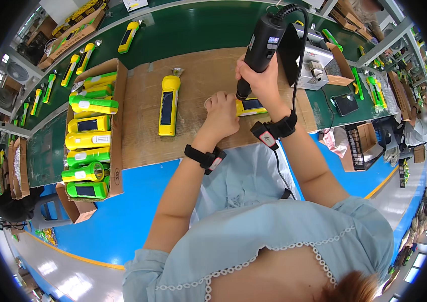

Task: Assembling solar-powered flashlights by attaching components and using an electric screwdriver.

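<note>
My right hand [262, 79] is wrapped round a black electric screwdriver [262, 45], held upright with its tip down at a yellow flashlight [244, 105]. That flashlight lies sideways on a cardboard sheet, its dark solar panel facing up. My left hand [222, 114] is closed over the flashlight's left end and hides it. Left of my hands, another yellow flashlight [169, 105] lies lengthwise with a loose silvery reflector [177, 72] at its far end.
A cardboard box [118, 151] of several yellow and green flashlights stands at the left. More flashlights lie on the green bench [173, 32]. Beyond my right hand are a grey machine [316, 70] and the screwdriver's black cable [302, 55]. A black crate [357, 148] stands lower right.
</note>
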Tool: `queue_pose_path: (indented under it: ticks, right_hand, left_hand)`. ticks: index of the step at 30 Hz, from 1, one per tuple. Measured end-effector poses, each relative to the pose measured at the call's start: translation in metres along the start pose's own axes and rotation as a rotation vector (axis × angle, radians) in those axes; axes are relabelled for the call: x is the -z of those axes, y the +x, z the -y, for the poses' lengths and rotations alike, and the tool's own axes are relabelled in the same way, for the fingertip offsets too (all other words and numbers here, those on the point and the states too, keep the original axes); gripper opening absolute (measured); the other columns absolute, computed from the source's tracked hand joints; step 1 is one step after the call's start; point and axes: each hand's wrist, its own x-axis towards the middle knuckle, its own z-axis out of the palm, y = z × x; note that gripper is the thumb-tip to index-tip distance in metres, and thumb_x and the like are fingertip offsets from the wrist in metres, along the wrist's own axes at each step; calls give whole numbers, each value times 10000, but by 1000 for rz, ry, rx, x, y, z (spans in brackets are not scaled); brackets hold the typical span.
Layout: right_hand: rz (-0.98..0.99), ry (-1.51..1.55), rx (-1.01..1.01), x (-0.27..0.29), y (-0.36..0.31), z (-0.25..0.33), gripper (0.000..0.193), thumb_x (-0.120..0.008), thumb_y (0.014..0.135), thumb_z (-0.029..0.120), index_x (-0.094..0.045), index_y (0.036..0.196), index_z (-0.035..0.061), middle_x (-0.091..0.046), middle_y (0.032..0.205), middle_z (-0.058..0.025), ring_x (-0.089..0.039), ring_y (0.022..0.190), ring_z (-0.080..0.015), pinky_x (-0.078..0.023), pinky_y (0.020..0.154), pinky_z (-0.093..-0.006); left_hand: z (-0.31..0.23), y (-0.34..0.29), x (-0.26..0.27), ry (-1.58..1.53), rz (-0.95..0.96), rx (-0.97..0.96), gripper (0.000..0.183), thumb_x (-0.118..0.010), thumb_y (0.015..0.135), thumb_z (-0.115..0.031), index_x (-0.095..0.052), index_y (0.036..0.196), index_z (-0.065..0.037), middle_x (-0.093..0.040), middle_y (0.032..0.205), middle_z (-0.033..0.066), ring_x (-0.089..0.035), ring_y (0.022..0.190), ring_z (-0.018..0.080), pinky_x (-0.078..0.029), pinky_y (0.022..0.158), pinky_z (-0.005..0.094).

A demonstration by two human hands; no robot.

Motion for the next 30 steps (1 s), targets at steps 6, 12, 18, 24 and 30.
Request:
queue_pose_path:
  ticks: [6,12,18,24,30]
  right_hand:
    - [5,-39,10,-1,1,-2,493,-648,728,-55,-391,1132,61,-555,751,-35,-564,590,-114,-480,528,-269]
    - [-221,166,102,41,-16,43,401,-592,823,-6,-391,1169,6,-575,756,-97,-590,651,-166,-493,630,-293]
    - [-353,55,287,115,-51,84,526,-578,824,28,-297,1268,14,-522,793,-123,-518,648,-201,-474,637,-340]
    - [-401,-12,202,98,-46,54,534,-566,812,-47,-283,1259,22,-531,788,-114,-549,658,-188,-480,641,-323]
    - [-428,-109,256,139,-36,39,554,-580,817,-43,-260,1265,16,-546,765,-108,-553,650,-175,-485,659,-319]
  left_hand:
    - [3,4,2,49,0,-19,561,-719,654,-105,-473,1149,-5,-453,1133,187,-413,1111,382,-329,930,477]
    - [-17,-3,0,244,-100,124,517,-767,650,-192,-517,1062,-4,-504,991,184,-506,951,355,-381,837,449]
    - [-16,72,-21,299,-150,326,526,-790,663,-264,-525,1026,9,-522,954,171,-542,910,338,-439,766,444]
    - [27,231,-58,108,-421,272,778,-756,715,-368,-383,1256,49,-447,1185,245,-503,1052,396,-414,869,444]
    - [-5,167,-28,289,-186,282,546,-680,767,-346,-516,1174,-21,-412,1247,271,-382,1188,415,-267,982,553]
